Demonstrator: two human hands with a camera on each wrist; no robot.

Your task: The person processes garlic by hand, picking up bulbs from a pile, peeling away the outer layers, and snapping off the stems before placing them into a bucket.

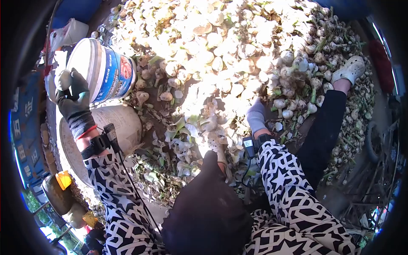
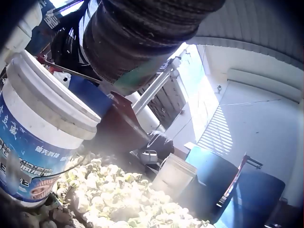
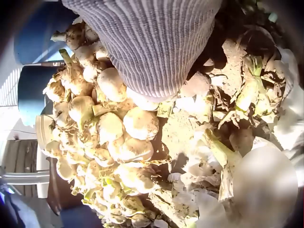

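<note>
Harsh sunlight, blown-out glare on garlic pile (image 1: 238, 38); fisheye edges dark, wrist views blurred.

Left hand (image 1: 73, 95) black-gloved, right hand (image 1: 256, 115) grey-gloved, black-and-white star-patterned sleeves (image 1: 108, 178)

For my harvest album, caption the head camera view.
Person seated by a garlic pile, left hand at the rim of a bucket, right hand down in the pile.

White bucket (image 1: 106, 70): blue label (image 2: 21, 156) with white Chinese characters, too blurred to read. Blue panel (image 1: 19, 117), left edge: white characters, likewise illegible.
</note>
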